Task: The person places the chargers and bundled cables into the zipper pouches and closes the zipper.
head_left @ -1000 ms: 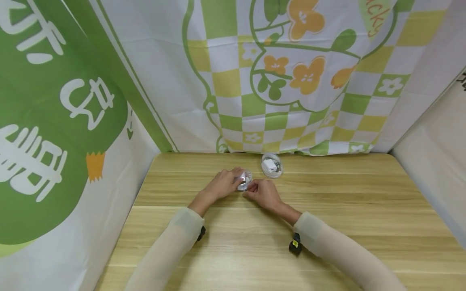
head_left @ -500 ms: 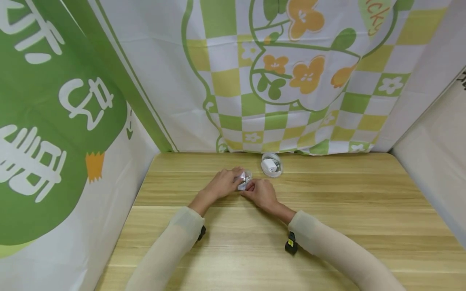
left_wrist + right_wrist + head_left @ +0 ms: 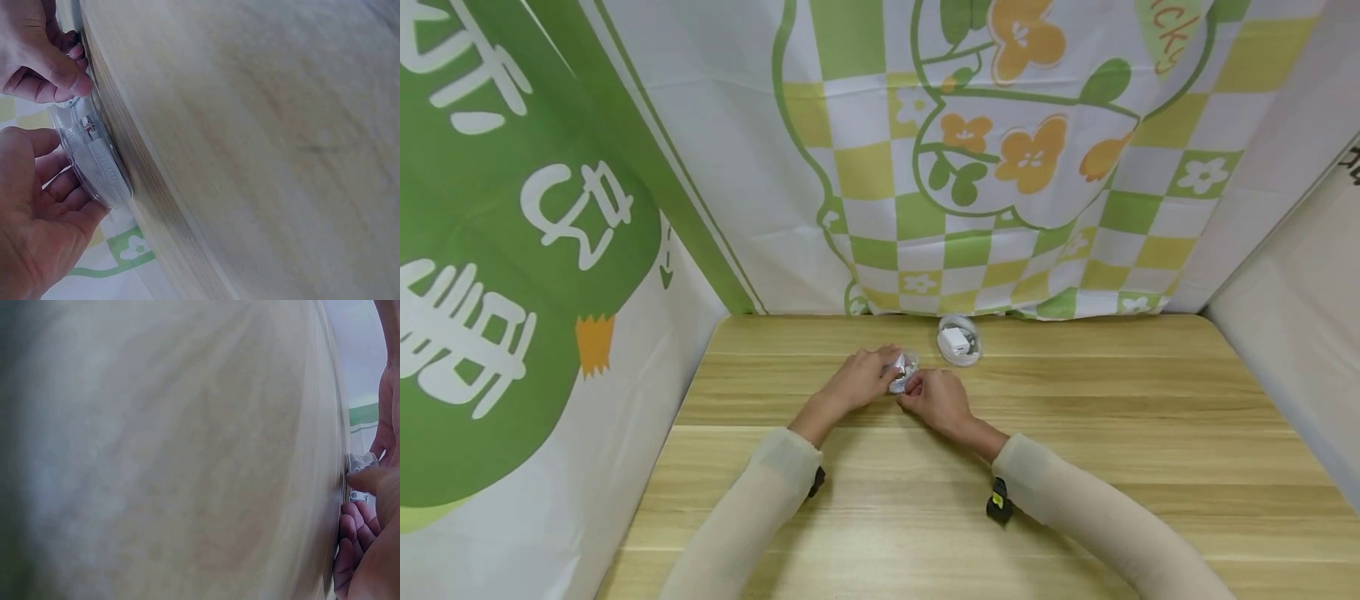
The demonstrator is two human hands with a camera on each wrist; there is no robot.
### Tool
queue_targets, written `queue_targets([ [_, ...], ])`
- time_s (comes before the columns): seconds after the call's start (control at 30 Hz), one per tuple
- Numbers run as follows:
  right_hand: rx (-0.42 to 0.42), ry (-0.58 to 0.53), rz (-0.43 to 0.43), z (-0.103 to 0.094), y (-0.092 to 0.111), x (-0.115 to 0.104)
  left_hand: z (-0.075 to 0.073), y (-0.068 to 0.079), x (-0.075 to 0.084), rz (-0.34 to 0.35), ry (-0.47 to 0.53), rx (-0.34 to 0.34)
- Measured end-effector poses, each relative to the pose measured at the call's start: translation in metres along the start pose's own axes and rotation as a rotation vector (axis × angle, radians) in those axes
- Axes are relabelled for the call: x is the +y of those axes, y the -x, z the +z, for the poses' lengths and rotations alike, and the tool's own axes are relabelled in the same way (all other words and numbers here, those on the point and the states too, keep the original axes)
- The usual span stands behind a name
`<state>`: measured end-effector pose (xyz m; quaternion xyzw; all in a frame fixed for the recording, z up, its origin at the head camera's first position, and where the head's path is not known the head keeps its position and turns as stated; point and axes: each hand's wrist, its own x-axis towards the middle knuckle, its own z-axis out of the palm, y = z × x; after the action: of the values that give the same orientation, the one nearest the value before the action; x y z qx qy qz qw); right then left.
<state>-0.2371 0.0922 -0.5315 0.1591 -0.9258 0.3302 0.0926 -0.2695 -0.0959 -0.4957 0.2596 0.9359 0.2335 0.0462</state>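
A small clear round pouch lies near the back of the wooden table, with shiny and white items showing through it. My left hand holds its left side, thumb and fingers bent about the rim. In the left wrist view, the clear pouch stands edge-on, and a small metal part shows inside its wall. At the near right edge, my right hand pinches the pouch's rim between thumb and bent fingers. The pinched bit is hidden by the fingertips. From the right wrist, only a sliver of the pouch appears beyond the thumb.
Behind and to the right sits a second clear round pouch holding a white charger plug and a coiled cable. The wooden table runs back to a printed curtain; a green-and-white sheet hangs along the left side.
My right hand has shifted slightly left, closer to the left hand, and stays at the pouch's near edge. The left hand and both pouches have barely moved.
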Motion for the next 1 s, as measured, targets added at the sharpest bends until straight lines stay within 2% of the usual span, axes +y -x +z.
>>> queue_targets([
  [0.5, 0.051, 0.078, -0.033, 0.0039, 0.0002, -0.0022, 0.0009, -0.0003, 0.0008, -0.021, -0.009, -0.006],
  [1.0, 0.027, 0.011, -0.010, 0.0038, -0.0003, 0.0009, 0.0037, -0.0012, -0.0003, -0.034, -0.026, 0.004],
])
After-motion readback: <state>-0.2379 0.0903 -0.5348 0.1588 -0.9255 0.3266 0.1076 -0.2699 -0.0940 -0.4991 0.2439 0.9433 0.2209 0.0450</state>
